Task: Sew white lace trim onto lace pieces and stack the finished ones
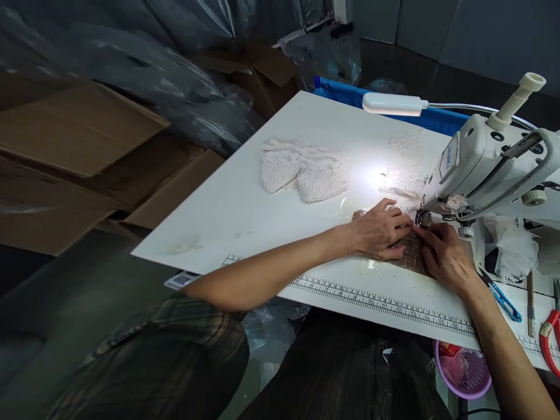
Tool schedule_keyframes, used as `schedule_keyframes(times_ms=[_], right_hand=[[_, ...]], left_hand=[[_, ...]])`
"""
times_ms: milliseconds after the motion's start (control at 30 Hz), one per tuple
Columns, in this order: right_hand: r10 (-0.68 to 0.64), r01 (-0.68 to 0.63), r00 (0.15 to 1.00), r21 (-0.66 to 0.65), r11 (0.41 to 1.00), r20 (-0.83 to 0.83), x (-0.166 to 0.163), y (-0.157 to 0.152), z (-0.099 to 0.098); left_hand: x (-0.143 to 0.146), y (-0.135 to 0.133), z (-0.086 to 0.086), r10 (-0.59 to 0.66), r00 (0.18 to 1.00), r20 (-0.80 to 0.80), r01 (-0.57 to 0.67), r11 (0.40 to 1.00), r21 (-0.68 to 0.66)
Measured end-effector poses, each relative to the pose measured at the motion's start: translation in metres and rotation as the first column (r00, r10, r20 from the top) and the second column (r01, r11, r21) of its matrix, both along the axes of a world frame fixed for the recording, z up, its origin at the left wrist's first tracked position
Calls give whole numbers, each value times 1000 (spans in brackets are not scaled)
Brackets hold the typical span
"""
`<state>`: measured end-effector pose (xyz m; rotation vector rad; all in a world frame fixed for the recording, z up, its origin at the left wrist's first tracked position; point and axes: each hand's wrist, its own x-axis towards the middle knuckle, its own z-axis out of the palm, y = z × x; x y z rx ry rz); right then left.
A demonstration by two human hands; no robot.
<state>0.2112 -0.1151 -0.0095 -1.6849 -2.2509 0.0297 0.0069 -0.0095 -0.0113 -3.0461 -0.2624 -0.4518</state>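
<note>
- Open cardboard boxes (79, 131) and clear plastic sheeting (161, 76) lie beyond the left edge of the white table (219, 224).
- A frilly white lace piece (306, 170) lies flat on the table, between the left edge and the sewing machine (485, 160).
- The left hand (380, 232) rests palm down, fingers slightly bent and spread over the work, the forefinger reaching to the machine's foot; I cannot tell whether it pinches anything.
- A white lamp (391, 104) hangs over the table's far edge, lighting the surface below.
- Pale lace (408, 166) spreads from near the far edge down to the machine's foot.
- A brown sheet (411, 255) lies under and between both hands, between the foot and the ruler marks (376, 302) along the near edge.
- The right hand (448, 255) lies at the foot, thumb and forefinger close together; whether cloth is caught between them cannot be told.
- Below the near edge is a purple basket (464, 376).
- Blue snips (504, 300), a pen (531, 306) and red-handled scissors (548, 338) lie by the near edge, toward the right.
</note>
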Motion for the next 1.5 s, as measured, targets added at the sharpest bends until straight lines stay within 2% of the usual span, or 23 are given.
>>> schedule_keyframes(times_ms=[333,467,533,700,800,867,1033,1300,1500], right_hand=[[-12,8,998,77,997,54,-4,0,-6],[17,-15,1000,82,996,-24,-5,-1,-4],[5,-1,996,48,999,-91,-3,-3,1],[-149,123,957,-119,985,-248,14,-3,16],[-253,182,910,-233,955,-329,25,4,18],[-316,231,876,-257,938,-364,29,10,15],[-314,259,851,-183,948,-420,22,11,9],[-248,245,932,-44,968,-264,8,-10,-3],[-179,195,970,90,977,-167,-5,-30,-22]], left_hand=[[3,2,8,36,998,-59,-38,998,-48],[3,4,11,38,996,-79,-43,997,-59],[3,5,12,45,995,-87,-51,997,-60],[4,5,13,65,992,-107,-71,996,-54],[4,6,13,67,991,-117,-74,996,-54],[4,6,11,64,991,-115,-72,995,-64],[3,7,6,65,995,-80,-73,993,-96],[4,8,0,102,994,-42,-107,984,-142],[3,5,-7,173,981,83,-155,969,-192]])
